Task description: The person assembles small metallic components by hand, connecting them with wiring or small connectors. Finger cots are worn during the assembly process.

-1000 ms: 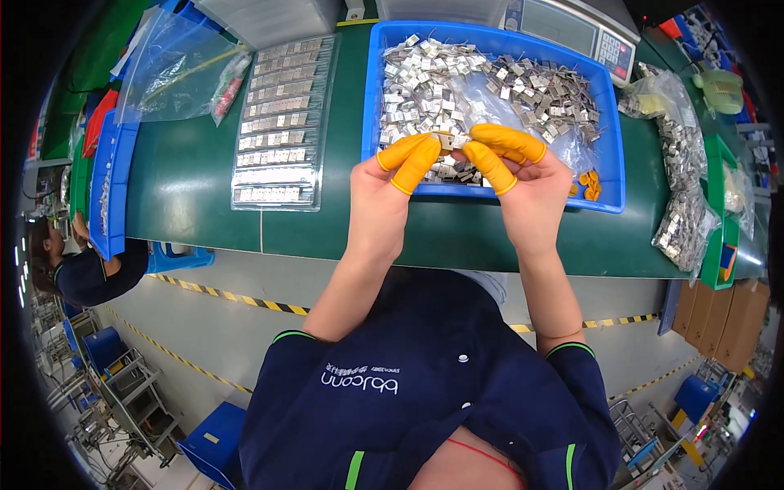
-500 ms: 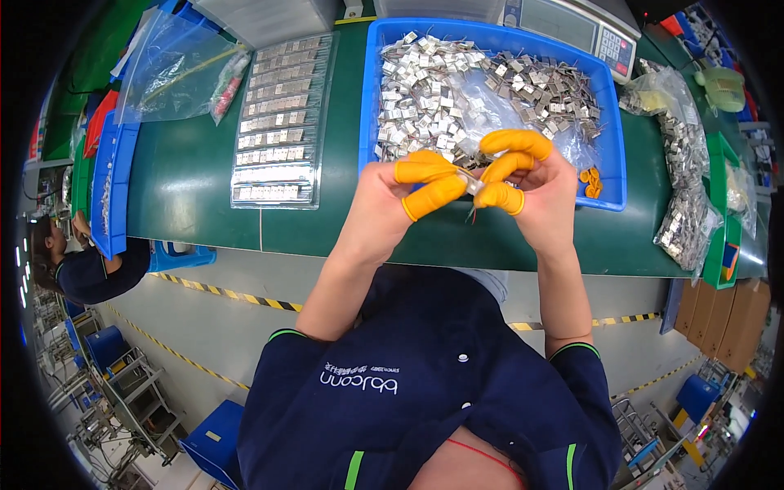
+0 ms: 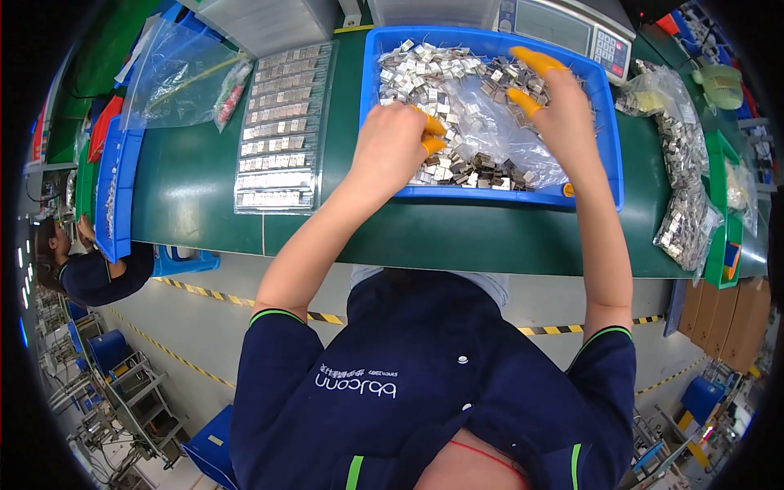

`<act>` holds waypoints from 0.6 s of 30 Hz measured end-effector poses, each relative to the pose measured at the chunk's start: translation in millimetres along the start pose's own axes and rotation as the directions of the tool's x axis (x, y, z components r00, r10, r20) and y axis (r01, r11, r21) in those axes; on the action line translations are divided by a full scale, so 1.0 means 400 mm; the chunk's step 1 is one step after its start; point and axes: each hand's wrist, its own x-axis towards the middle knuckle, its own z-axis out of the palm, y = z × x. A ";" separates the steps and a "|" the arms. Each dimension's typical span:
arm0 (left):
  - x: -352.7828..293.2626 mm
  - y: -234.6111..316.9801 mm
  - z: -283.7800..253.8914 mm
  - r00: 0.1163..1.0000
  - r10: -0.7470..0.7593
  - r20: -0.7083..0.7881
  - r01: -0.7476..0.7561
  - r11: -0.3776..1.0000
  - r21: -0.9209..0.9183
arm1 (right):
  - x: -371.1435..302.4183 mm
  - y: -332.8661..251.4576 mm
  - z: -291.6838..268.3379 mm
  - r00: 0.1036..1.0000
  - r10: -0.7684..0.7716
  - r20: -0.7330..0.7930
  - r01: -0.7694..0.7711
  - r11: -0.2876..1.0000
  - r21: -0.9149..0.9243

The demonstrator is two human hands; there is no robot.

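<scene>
A blue tray (image 3: 614,155) holds small connector-like metal pieces with thin wires. Pale pieces (image 3: 398,75) are heaped on its left and darker ones (image 3: 498,77) at its upper right, with clear plastic film (image 3: 490,122) between. Over the pale heap's right side, my left hand (image 3: 396,143) has its yellow-covered thumb and forefinger a little apart, with no piece visible between them. My right hand (image 3: 565,114) reaches over the darker pieces, its thumb and forefinger in yellow finger covers spread wide and holding nothing. More dark pieces (image 3: 482,173) lie at the tray's near side.
Left of the tray lies a clear blister tray (image 3: 278,122) with rows of similar pieces. A digital scale (image 3: 563,33) stands behind; bagged pieces (image 3: 682,155) lie at right. A plastic bag (image 3: 175,77) and a long blue bin (image 3: 121,184) are at left, beside a seated co-worker (image 3: 94,265).
My hands were together at the tray's near edge, pinching a small wired piece. They have parted: the left moved up-left over the pale heap, the right up-right over the darker pieces.
</scene>
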 end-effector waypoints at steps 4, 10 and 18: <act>0.016 -0.028 0.046 0.990 0.137 0.034 -0.141 0.964 0.226 | 0.008 -0.046 0.060 0.889 -0.038 0.456 -0.048 0.983 0.175; -0.006 -0.025 0.032 0.993 0.115 -0.016 -0.108 0.962 0.251 | 0.007 -0.045 0.154 0.776 -0.299 0.556 0.247 0.954 0.168; -0.049 -0.022 -0.048 0.992 -0.105 -0.073 0.096 0.989 -0.114 | -0.010 -0.069 0.159 0.799 -0.291 0.526 0.221 0.956 0.194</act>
